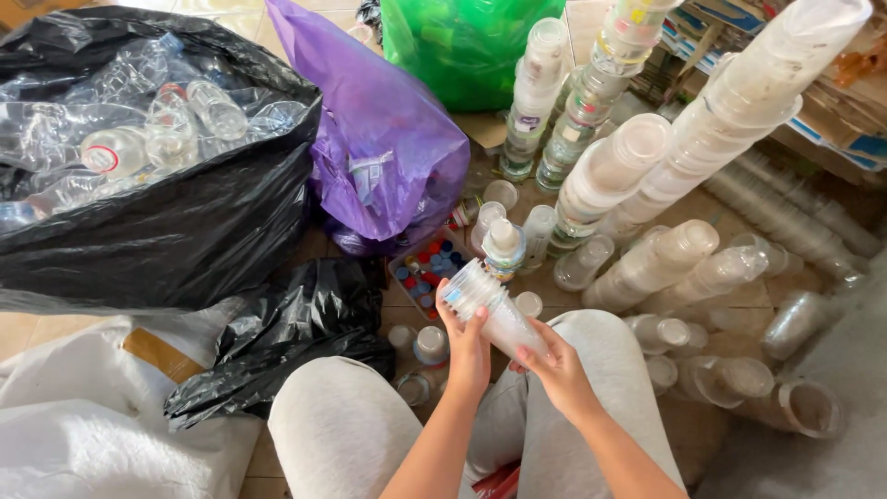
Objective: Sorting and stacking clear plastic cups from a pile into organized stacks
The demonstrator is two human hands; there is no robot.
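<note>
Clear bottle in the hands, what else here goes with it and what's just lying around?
In use:
clear bottle
left hand
right hand
black bag of bottles
tray of caps

Lying about:
purple bag
green bag
stacked cups

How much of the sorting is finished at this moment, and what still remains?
Done: many cup stacks lean at the right, and loose caps fill a small tray. In hand: the left hand and right hand hold a clear bottle. Left: the black bag holds many more bottles.

Beige tiled floor [277, 462] in daylight, crowded with bulging sacks
</note>
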